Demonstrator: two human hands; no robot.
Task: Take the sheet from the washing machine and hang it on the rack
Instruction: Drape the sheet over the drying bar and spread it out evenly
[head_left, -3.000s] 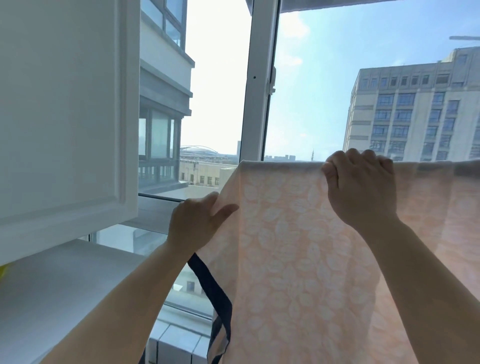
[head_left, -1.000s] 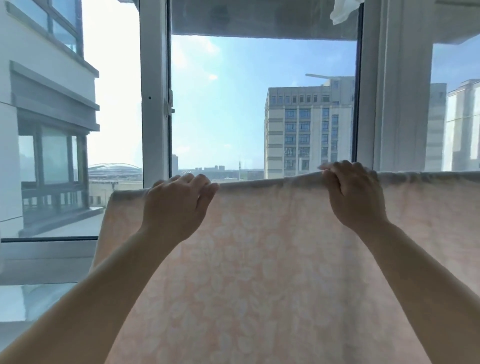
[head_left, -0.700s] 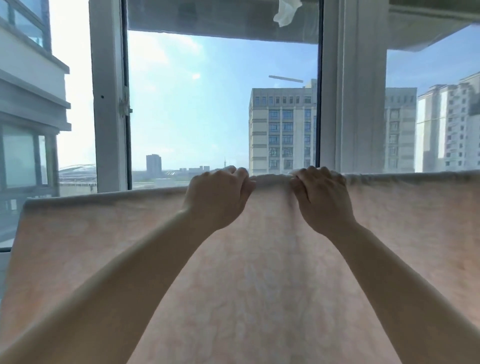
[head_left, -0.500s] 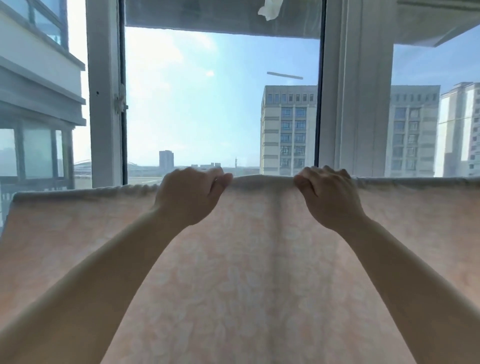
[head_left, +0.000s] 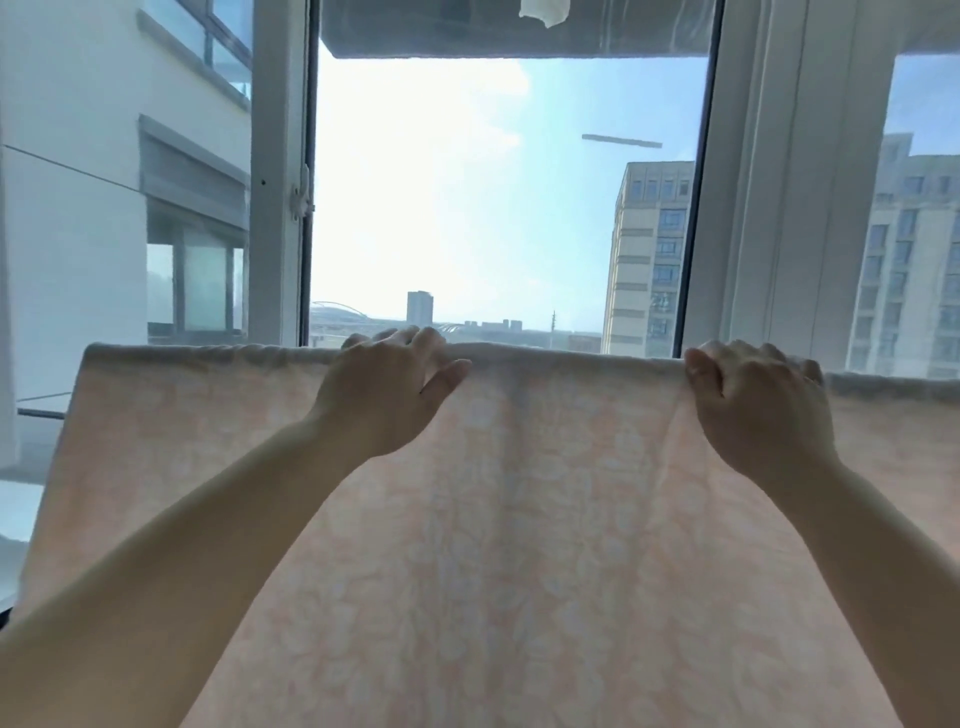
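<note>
The left hand (head_left: 387, 395) lies over the top fold of the sheet (head_left: 519, 545), fingers reaching across the fold and thumb stretched out along the near face, so the cloth sits between thumb and fingers. The right hand (head_left: 761, 410) grips the same fold further to the right, fingers curled tight over the top and thumb tucked against the cloth. Both forearms reach up to the fold from below.

The sheet hangs in a broad flat panel draped over a straight horizontal line; the rack beneath the fold is covered and cannot be made out. The cloth is thin and pale peach, printed with a faint white leaf pattern, and light glows through it. Soft vertical creases fall below each hand, and the top edge looks slightly rumpled.

Behind the sheet stands a white window frame (head_left: 280, 171) with a small latch (head_left: 303, 195) above the left hand. Beyond the glass are bright hazy sky, a tall beige apartment block (head_left: 649, 260) above the right hand, and a white neighbouring wall (head_left: 78, 208) to the left.
</note>
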